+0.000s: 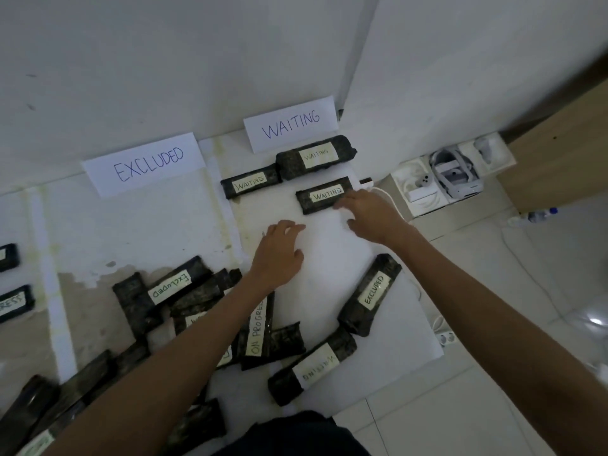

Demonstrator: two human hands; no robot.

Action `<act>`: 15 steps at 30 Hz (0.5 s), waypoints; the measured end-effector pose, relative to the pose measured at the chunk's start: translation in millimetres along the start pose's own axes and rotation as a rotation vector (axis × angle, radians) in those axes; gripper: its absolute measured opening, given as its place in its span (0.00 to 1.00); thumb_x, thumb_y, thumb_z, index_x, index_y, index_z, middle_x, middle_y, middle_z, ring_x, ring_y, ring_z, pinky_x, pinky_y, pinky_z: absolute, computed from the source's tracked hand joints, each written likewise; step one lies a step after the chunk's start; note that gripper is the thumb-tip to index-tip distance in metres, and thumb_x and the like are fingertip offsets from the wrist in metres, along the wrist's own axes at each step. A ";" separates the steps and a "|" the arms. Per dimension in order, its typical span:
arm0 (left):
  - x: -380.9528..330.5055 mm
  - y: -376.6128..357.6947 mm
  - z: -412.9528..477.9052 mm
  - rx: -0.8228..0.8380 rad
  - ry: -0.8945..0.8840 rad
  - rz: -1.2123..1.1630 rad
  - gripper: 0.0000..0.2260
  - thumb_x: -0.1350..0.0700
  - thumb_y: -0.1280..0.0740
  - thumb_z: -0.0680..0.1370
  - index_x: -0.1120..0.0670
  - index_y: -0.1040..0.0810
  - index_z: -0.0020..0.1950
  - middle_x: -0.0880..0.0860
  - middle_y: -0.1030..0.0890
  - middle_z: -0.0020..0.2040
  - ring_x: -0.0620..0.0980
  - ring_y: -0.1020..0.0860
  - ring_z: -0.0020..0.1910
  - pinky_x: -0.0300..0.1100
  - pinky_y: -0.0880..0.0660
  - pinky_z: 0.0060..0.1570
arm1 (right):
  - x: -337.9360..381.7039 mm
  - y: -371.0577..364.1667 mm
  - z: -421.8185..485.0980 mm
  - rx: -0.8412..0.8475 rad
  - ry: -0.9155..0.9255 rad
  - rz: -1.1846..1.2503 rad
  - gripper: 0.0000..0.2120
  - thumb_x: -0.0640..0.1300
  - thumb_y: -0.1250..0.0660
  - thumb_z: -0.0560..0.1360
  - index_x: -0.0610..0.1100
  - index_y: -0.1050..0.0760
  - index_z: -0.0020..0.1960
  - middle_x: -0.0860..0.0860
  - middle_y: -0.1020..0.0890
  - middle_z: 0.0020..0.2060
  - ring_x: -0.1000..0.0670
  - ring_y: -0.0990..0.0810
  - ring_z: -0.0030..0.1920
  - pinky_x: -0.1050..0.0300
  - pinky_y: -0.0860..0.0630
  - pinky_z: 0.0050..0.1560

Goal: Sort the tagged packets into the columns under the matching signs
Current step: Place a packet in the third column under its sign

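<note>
A WAITING sign (291,122) and an EXCLUDED sign (144,165) lean against the wall. Three dark packets tagged WAITING lie under the WAITING sign: one (316,156) at the back, one (250,185) to its left, one (324,195) in front. My right hand (368,214) rests with its fingertips on the near right end of that front packet, fingers spread. My left hand (279,251) lies flat and empty on the white board. Near me sit loose packets tagged EXCLUDED (371,294), WAITING (312,368), ON PROGRESS (258,327) and EXCLUDED (171,286).
Several more dark packets are heaped at the lower left (65,399). Two packets (13,302) lie at the left edge. A white tray with a headset and controllers (454,176) stands at the right by a wooden cabinet. A white cable (388,195) runs behind my right hand.
</note>
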State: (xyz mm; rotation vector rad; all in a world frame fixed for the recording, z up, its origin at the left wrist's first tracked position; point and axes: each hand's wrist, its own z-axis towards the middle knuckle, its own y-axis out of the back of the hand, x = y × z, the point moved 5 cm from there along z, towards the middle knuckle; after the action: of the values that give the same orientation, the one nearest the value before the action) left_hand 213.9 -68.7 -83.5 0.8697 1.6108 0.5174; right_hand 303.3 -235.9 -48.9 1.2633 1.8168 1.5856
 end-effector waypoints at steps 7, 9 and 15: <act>-9.6 -43.3 -58.5 0.116 -0.032 0.041 0.24 0.61 0.39 0.76 0.55 0.37 0.72 0.56 0.37 0.73 0.54 0.40 0.71 0.49 0.39 0.70 | 13.2 -33.4 -79.8 0.294 0.126 -0.158 0.24 0.35 0.34 0.69 0.48 0.27 0.64 0.48 0.25 0.62 0.45 0.29 0.60 0.51 0.31 0.58; -10.6 -50.7 -65.4 0.138 -0.035 0.069 0.24 0.60 0.40 0.76 0.55 0.38 0.73 0.56 0.39 0.74 0.54 0.42 0.73 0.50 0.40 0.71 | 9.8 -41.5 -95.7 0.372 0.157 -0.253 0.28 0.40 0.31 0.67 0.49 0.30 0.66 0.48 0.29 0.64 0.45 0.32 0.63 0.51 0.33 0.63; -12.0 -54.6 -68.4 0.130 -0.033 0.116 0.25 0.59 0.38 0.75 0.55 0.37 0.72 0.57 0.41 0.74 0.55 0.42 0.72 0.52 0.36 0.68 | 6.5 -60.7 -115.0 0.269 0.266 -0.448 0.29 0.42 0.20 0.56 0.48 0.24 0.56 0.46 0.23 0.54 0.44 0.22 0.51 0.47 0.23 0.51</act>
State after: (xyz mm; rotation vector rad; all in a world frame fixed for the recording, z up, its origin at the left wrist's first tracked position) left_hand 134.5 -103.4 -100.5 1.0685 1.5837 0.4811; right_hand 187.8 -290.6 -73.5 0.6872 2.3412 1.3352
